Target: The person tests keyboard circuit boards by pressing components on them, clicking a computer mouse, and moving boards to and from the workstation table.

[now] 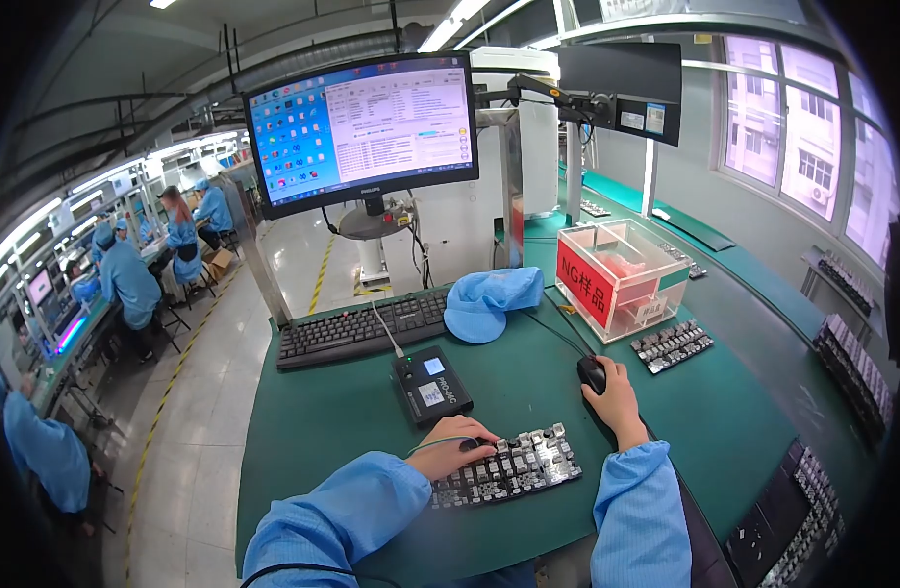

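Observation:
On the green mat (313, 441), a tray of small metallic parts (519, 468) lies in front of me. My left hand (457, 444) is over its upper left part, fingers bent and closed around something dark that I cannot make out. A thin green cord runs at that wrist. To the right, my right hand (615, 397) rests closed on a black computer mouse (592, 373). A black box marked PRO-06C (431, 385) sits just beyond my left hand, with a cable plugged into its far end.
Behind are a black keyboard (362, 328), a blue cap (491, 302) and a lit monitor (367, 132). A clear box with a red label (622, 279) stands at the right, near another parts tray (672, 345). Several people in blue work at the far left.

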Demonstrator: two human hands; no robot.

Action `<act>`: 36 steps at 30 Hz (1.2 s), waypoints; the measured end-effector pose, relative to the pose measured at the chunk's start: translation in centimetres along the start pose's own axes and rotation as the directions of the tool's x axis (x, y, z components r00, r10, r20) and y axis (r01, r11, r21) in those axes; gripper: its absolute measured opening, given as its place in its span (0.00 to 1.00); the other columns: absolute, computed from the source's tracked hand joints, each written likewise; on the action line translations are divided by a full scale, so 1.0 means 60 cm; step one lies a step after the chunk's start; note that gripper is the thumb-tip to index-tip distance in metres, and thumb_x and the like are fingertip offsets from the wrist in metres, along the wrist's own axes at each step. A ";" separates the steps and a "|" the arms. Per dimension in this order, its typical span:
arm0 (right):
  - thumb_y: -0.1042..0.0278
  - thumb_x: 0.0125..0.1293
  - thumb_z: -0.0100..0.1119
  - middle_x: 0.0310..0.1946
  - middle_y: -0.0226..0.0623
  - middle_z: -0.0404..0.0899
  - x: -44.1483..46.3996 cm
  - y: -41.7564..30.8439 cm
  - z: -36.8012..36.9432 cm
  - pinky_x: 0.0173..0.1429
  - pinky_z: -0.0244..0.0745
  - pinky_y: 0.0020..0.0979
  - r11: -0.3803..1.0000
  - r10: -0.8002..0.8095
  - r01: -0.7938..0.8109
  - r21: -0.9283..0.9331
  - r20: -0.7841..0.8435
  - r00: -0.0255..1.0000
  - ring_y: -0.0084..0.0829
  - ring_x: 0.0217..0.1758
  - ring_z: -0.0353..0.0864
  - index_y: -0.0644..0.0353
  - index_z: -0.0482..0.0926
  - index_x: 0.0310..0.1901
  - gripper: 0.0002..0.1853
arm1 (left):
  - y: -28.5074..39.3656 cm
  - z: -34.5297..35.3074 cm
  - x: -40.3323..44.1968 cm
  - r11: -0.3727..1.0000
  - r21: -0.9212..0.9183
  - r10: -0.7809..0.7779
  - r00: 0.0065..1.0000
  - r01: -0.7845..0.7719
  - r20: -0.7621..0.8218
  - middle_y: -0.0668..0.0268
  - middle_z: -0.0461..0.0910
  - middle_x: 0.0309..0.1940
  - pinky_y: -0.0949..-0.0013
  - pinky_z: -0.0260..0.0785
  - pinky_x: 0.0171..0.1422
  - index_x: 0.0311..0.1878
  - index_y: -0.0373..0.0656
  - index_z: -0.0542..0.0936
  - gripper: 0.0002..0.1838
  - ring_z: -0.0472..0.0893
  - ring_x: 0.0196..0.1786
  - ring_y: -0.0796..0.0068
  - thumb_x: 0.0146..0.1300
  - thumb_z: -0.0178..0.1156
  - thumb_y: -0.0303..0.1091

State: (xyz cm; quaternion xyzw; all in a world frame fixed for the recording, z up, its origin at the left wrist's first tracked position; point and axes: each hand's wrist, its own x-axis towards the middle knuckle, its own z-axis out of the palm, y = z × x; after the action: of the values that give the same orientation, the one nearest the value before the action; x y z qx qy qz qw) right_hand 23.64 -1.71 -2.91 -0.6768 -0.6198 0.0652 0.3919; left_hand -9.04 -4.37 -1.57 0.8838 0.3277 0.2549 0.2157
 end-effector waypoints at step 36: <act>0.61 0.54 0.68 0.54 0.47 0.71 0.001 0.000 -0.002 0.53 0.77 0.44 1.000 0.001 -0.001 0.000 0.004 1.000 0.52 0.49 0.80 0.47 0.68 0.62 0.32 | 0.004 -0.005 0.000 1.000 -0.018 -0.006 1.000 0.007 0.023 0.66 0.81 0.45 0.64 0.63 0.59 0.47 0.50 0.85 0.14 0.75 0.52 0.65 0.63 0.64 0.45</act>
State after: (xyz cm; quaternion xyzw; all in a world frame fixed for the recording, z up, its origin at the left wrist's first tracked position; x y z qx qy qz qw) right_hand 23.70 -1.72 -2.83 -0.6770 -0.6203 0.0666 0.3904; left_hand -9.08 -4.43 -1.23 0.8836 0.3257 0.2469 0.2284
